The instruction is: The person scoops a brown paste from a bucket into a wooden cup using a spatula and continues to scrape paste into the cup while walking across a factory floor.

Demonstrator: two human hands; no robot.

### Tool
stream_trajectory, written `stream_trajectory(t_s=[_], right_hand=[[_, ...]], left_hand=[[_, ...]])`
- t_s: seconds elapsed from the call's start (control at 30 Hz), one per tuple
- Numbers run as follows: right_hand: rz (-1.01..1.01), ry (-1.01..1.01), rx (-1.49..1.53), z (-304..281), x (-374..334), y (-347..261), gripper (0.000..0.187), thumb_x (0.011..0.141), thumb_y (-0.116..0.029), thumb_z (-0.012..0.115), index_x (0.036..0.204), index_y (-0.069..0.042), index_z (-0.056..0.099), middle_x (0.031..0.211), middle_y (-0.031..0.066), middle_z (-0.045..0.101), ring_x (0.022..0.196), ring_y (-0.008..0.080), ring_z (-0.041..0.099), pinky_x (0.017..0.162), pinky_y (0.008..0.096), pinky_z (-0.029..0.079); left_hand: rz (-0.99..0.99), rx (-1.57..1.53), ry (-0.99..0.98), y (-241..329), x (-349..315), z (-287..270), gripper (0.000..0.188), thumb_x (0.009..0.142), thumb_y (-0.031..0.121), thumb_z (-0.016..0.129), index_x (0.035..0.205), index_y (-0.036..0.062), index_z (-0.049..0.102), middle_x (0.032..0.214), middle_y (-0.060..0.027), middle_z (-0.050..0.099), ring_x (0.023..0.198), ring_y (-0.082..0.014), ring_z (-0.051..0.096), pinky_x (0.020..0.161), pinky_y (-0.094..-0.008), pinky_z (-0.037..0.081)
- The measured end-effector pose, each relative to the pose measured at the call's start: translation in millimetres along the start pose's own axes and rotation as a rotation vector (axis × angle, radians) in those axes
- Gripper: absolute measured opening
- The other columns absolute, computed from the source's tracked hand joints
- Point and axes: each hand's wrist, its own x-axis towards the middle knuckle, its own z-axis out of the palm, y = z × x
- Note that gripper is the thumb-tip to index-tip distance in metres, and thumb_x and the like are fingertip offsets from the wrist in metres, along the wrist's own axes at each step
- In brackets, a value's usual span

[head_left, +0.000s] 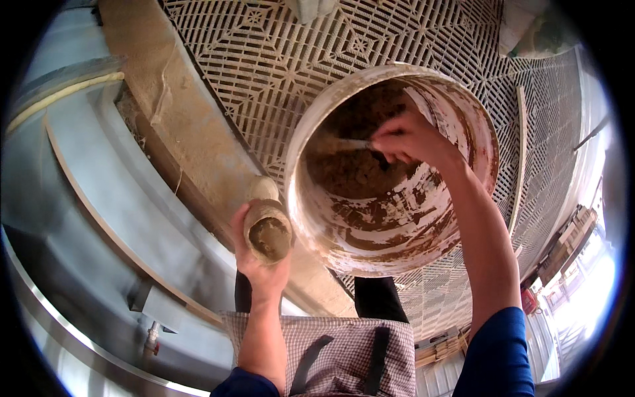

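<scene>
My left hand (261,268) is wrapped round a small clay-coated pot (268,233), its round mouth turned up toward me and brown, wet-looking matter inside. A paler rounded piece (263,188) shows just beyond the pot; whether it belongs to it I cannot tell. Down inside a large white bucket (390,248), my right hand (407,139) has its fingers closed on a slim, flat-looking tool (354,143) smeared with clay. The tool's far end points left over brown, lumpy clay (350,172) at the bottom. Brown streaks cover the bucket's inner wall.
Patterned plastic grating (264,59) covers the floor round the bucket. On the left runs a dusty brown ledge (192,132) beside a grey metal basin (119,192) with a small valve (152,337). A pale sack (539,30) stands far right. A checked apron (331,357) covers my lap.
</scene>
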Motion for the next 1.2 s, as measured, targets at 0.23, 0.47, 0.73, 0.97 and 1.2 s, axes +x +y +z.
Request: stream_trajectory(t_s=[0.23, 0.47, 0.73, 0.97, 1.2], right_hand=[[-0.457, 0.153, 0.140, 42.8, -105.3, -12.1, 0.032, 0.085, -0.024, 0.064, 0.095, 0.005, 0.071, 0.067, 0.0143, 0.068, 0.044, 0.0127, 0.060, 0.036, 0.0241, 0.046], [-0.589, 0.411, -0.435, 106.3, -145.2, -76.1, 0.024, 0.070, -0.003, 0.074, 0.094, 0.000, 0.071, 0.079, 0.0078, 0.067, 0.063, 0.0163, 0.065, 0.049, 0.0267, 0.051], [-0.754, 0.604, -0.912, 157.4, -131.0, -78.6, 0.024, 0.069, -0.003, 0.069, 0.092, 0.004, 0.070, 0.079, 0.0108, 0.062, 0.060, 0.0126, 0.057, 0.044, 0.0237, 0.046], [-0.771, 0.574, -0.942, 143.5, -145.2, -64.7, 0.020, 0.074, -0.006, 0.069, 0.092, 0.002, 0.070, 0.081, 0.0116, 0.061, 0.062, 0.0117, 0.054, 0.043, 0.0228, 0.042], [-0.315, 0.459, -0.615, 92.0, -193.5, -41.8, 0.018, 0.081, 0.001, 0.064, 0.098, 0.001, 0.068, 0.072, 0.0093, 0.062, 0.052, 0.0130, 0.055, 0.043, 0.0279, 0.045]], left_hand=[[-0.047, 0.057, -0.009, 3.3, -0.9, 0.8, 0.077, 0.065, -0.007, 0.079, 0.134, -0.0003, 0.046, 0.122, -0.0106, 0.059, 0.109, -0.0194, 0.058, 0.096, -0.0308, 0.047], [-0.046, 0.024, -0.011, -0.3, 1.6, -1.1, 0.070, 0.068, 0.002, 0.083, 0.129, -0.0001, 0.050, 0.114, -0.0115, 0.060, 0.101, -0.0226, 0.061, 0.090, -0.0310, 0.049], [0.041, -0.001, 0.027, -2.1, 1.2, 0.2, 0.064, 0.072, 0.005, 0.081, 0.126, -0.0048, 0.049, 0.109, -0.0144, 0.065, 0.095, -0.0253, 0.065, 0.085, -0.0317, 0.052], [0.006, 0.057, -0.009, 0.2, 3.1, -0.6, 0.061, 0.076, 0.008, 0.076, 0.128, -0.0054, 0.048, 0.105, -0.0129, 0.067, 0.089, -0.0224, 0.066, 0.080, -0.0307, 0.053], [-0.009, 0.042, -0.016, 2.6, 6.2, -0.2, 0.069, 0.067, -0.004, 0.077, 0.129, -0.0046, 0.048, 0.109, -0.0135, 0.065, 0.096, -0.0231, 0.065, 0.086, -0.0316, 0.051]])
